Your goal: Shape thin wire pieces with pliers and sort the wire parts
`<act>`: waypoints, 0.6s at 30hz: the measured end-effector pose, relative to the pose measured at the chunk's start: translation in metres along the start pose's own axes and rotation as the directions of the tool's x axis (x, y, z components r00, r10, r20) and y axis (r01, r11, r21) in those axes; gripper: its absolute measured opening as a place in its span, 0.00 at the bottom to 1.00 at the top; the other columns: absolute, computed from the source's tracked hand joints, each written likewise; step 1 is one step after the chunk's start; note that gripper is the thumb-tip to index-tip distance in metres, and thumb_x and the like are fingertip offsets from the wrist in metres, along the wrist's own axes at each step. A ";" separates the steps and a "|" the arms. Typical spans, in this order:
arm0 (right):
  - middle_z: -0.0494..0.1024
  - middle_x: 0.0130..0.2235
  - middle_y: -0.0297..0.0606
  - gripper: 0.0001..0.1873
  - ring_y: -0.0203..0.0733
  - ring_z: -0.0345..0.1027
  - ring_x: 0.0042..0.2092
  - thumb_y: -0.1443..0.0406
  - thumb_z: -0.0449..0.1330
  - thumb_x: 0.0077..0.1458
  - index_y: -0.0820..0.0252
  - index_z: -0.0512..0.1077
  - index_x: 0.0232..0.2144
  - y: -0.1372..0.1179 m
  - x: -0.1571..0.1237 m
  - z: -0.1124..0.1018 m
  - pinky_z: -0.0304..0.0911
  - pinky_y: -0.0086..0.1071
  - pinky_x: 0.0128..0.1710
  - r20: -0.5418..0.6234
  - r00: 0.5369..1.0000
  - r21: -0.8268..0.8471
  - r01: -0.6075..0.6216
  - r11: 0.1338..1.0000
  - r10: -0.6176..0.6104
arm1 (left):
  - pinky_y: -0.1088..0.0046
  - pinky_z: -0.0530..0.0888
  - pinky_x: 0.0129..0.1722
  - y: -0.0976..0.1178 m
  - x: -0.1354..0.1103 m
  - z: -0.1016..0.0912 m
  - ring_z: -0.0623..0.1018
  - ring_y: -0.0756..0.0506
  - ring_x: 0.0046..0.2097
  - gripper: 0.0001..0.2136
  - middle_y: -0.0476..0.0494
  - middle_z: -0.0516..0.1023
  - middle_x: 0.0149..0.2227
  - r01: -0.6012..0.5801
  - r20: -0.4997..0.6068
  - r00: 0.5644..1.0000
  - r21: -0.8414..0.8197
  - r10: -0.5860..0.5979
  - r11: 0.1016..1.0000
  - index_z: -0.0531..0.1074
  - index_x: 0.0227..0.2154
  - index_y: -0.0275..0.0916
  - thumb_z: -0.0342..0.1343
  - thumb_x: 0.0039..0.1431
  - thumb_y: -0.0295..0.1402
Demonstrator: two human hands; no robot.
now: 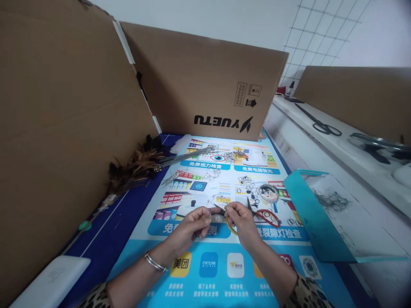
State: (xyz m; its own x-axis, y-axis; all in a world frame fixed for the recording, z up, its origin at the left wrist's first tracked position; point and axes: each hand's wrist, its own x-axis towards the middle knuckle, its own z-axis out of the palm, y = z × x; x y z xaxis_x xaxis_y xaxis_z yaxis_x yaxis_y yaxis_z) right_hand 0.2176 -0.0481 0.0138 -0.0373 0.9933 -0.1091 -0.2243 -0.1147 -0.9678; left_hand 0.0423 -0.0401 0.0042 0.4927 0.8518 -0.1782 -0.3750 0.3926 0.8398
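My left hand (192, 224) and my right hand (240, 220) meet over the printed poster (212, 265) near the table's front. Both pinch a small dark feather piece (220, 210) between their fingertips. A yellow band (231, 227) loops under my right fingers. A silver bangle (154, 262) circles my left wrist. A roll of clear tape (269, 193) and small red-handled scissors (267, 216) lie just right of my right hand.
A bunch of brown feathers (135, 169) and thin metal wires (189, 156) lie at the back left. Cardboard walls (205, 85) stand behind and left. A teal box (324, 214) with metal bits sits right. Large scissors (321, 124) rest on the white ledge. A white device (54, 278) lies front left.
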 end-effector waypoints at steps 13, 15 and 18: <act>0.66 0.25 0.31 0.11 0.28 0.52 0.22 0.58 0.56 0.51 0.60 0.67 0.30 0.004 0.001 -0.001 0.48 0.25 0.22 0.024 1.000 -0.016 0.020 1.000 -0.020 | 0.78 0.55 0.20 -0.001 0.003 -0.002 0.61 0.58 0.18 0.04 0.47 0.71 0.30 0.028 0.010 1.000 -0.120 -0.027 0.992 0.63 0.26 0.36 0.54 0.52 0.28; 0.66 0.25 0.31 0.11 0.28 0.51 0.22 0.58 0.56 0.52 0.61 0.67 0.30 0.003 0.000 -0.001 0.48 0.25 0.21 0.034 0.999 -0.025 0.014 1.000 -0.013 | 0.79 0.55 0.20 -0.003 0.003 -0.003 0.61 0.57 0.18 0.04 0.48 0.71 0.27 0.025 0.010 1.000 -0.122 -0.024 0.992 0.64 0.27 0.36 0.54 0.52 0.28; 0.66 0.25 0.32 0.11 0.28 0.51 0.22 0.58 0.55 0.52 0.61 0.67 0.29 0.000 -0.001 -0.001 0.48 0.25 0.22 0.043 0.999 -0.050 0.010 0.999 -0.008 | 0.79 0.55 0.21 -0.005 0.003 -0.004 0.61 0.57 0.19 0.03 0.50 0.68 0.22 0.023 0.013 1.000 -0.108 -0.021 0.994 0.64 0.28 0.35 0.53 0.53 0.29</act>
State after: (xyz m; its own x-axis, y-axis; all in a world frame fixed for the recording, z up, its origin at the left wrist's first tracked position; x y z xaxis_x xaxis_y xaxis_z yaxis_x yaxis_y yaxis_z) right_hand 0.2184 -0.0488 0.0138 -0.0772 0.9928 -0.0914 -0.1756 -0.1038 -0.9790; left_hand 0.0424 -0.0381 -0.0030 0.5106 0.8387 -0.1894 -0.4465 0.4469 0.7752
